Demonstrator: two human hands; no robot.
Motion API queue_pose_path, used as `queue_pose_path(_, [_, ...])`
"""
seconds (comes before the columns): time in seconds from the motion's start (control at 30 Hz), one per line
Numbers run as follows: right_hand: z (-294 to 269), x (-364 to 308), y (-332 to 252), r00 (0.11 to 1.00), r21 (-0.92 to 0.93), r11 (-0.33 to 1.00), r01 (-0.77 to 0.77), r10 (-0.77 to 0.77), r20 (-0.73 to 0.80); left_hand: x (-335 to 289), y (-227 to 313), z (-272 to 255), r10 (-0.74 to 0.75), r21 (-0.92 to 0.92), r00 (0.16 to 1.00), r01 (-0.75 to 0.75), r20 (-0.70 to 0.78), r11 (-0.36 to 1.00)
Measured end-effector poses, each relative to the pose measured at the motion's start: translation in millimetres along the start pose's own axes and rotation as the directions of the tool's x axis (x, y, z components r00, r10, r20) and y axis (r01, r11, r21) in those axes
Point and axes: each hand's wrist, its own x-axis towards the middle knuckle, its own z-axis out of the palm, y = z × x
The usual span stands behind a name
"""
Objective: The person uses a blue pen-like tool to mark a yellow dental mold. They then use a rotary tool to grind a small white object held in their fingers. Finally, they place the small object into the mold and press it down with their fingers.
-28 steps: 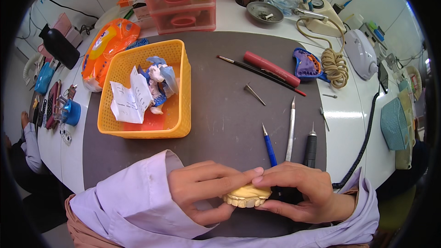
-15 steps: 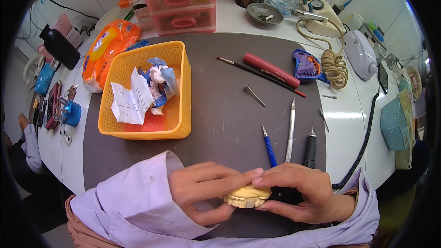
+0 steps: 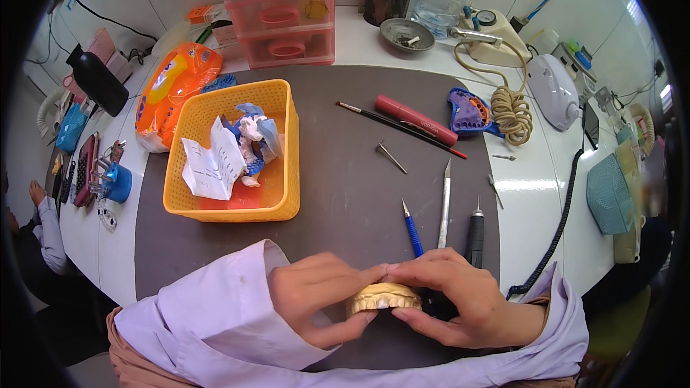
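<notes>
A yellow dental cast (image 3: 386,292) with a row of teeth is held between my two hands near the mat's front edge. My left hand (image 3: 313,294) grips its left side, thumb at the teeth and fingers over the top. From the other side my right hand (image 3: 463,294) pinches it, thumb at the lower edge. The fingertips of both hands meet above the cast. One front tooth looks paler than the others. Just beyond lie a blue-handled knife (image 3: 412,233), a silver knife (image 3: 445,205) and a black-handled pointed tool (image 3: 475,237).
An orange basket (image 3: 291,172) with crumpled paper and scraps stands on the grey mat (image 3: 338,194). Farther back lie a brush (image 3: 377,116), a dark pink marker (image 3: 410,116), a metal pin (image 3: 392,158) and a blue impression tray (image 3: 468,126). A black coiled cord (image 3: 557,233) runs at right.
The cast has been tipped between my fingers, so its tooth row shows at another angle. Both thumbs have shifted along its lower edge. The whole view has moved slightly.
</notes>
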Motion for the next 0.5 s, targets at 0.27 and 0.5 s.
queue_pose_path(0.27, [5, -1, -2, 0.997, -0.417, 0.906, 0.07, -0.069, 0.018, -3, 17, -4, -0.106, 0.24, 0.994, 0.105, -0.01, 0.965])
queue_pose_path(0.5, [-9, 1, -9, 0.972, -0.605, 0.792, 0.088, -0.201, -0.122, 2, 27, -13, -0.42, 0.427, 0.898, 0.331, 0.132, 0.841])
